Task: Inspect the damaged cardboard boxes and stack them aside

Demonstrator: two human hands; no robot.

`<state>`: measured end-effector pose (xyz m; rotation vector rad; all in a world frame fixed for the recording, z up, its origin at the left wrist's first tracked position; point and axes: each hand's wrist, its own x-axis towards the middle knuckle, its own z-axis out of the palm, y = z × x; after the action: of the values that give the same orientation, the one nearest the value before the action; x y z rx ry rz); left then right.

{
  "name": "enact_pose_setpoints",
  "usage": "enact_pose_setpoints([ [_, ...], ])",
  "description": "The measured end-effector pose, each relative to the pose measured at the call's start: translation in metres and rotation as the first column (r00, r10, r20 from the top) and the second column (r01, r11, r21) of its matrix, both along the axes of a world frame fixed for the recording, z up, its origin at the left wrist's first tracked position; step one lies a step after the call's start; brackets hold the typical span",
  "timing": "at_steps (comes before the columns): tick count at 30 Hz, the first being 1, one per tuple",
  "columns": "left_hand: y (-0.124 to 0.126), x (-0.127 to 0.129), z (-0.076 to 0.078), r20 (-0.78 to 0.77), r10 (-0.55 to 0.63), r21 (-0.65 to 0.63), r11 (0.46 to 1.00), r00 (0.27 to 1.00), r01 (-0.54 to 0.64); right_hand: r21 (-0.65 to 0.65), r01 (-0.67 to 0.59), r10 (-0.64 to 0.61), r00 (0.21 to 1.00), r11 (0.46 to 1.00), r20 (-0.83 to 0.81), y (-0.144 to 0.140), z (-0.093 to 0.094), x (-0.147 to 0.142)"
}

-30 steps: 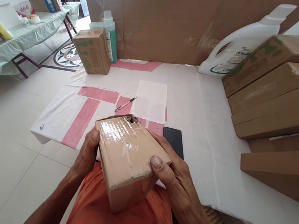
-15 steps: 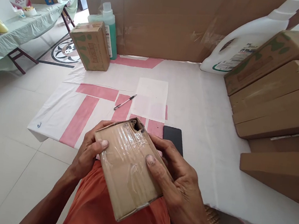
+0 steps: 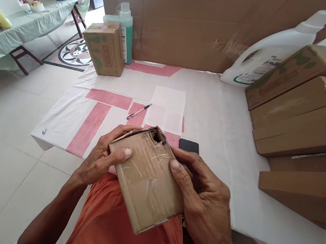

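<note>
A tall sheet of cardboard (image 3: 193,22) stood along the far edge of the scene, with a white detergent jug (image 3: 266,55) leaning at its right end. On the right, a stack of flat cardboard boxes (image 3: 303,111) was piled on the white-and-pink sheet (image 3: 225,118) that covered the floor. At the far left of that sheet stood a small printed carton (image 3: 104,51) with a green bottle (image 3: 126,30) just behind it, touching or nearly so.

Near the person's lap, over orange cloth, the taped cardboard box (image 3: 146,183) was held off the sheet. Its long axis ran from the far left down toward the near right, tilted so that the broad taped face looked up at the camera. A torn hole showed at its far top corner. The left hand (image 3: 101,162) clasped the far-left edge, thumb laid flat on the top face and fingers curled around behind. The right hand (image 3: 202,190) gripped the right long side, thumb pressed on the top face near the edge and fingers wrapped underneath. Both hands sat toward the far half of the box, leaving its near end free; neither was clearly nearer the hole.

Just beyond the right hand lay a black phone (image 3: 189,145), partly hidden. Farther out, a pen (image 3: 139,111) lay slantwise beside a white paper (image 3: 167,108).
</note>
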<state>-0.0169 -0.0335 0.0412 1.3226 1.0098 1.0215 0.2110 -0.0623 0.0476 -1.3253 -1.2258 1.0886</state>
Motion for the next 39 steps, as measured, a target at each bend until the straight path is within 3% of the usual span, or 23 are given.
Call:
enact_pose_setpoints([
  [6, 0.005, -0.015, -0.010, -0.018, -0.082, -0.034, 0.996, 0.996, 0.081, -0.050, -0.067, 0.067, 0.998, 0.996, -0.006, 0.006, -0.005, -0.001],
  [14, -0.004, -0.003, -0.008, -0.048, 0.015, -0.020, 1.000, 0.999, -0.016, 0.065, -0.075, 0.053, 0.957, 0.995, 0.285, 0.007, 0.005, -0.008],
  [20, -0.004, -0.003, -0.012, -0.043, 0.013, 0.017, 1.000, 0.999, -0.013, 0.041, -0.054, 0.041, 0.963, 0.998, 0.268, 0.010, 0.008, -0.006],
  [28, -0.008, -0.005, -0.013, -0.020, -0.018, 0.017, 1.000, 1.000, 0.018, 0.019, 0.005, -0.009, 0.975, 1.000, 0.221, 0.009, -0.002, -0.001],
  [34, -0.004, -0.003, 0.002, -0.165, 0.003, -0.008, 1.000, 0.986, -0.005, 0.079, -0.038, 0.014, 0.957, 0.996, 0.288, 0.004, 0.001, -0.007],
  [39, 0.002, -0.003, 0.018, -0.327, -0.070, 0.058, 0.994, 0.943, 0.094, 0.108, -0.052, 0.011, 0.937, 0.993, 0.350, 0.000, 0.008, -0.008],
])
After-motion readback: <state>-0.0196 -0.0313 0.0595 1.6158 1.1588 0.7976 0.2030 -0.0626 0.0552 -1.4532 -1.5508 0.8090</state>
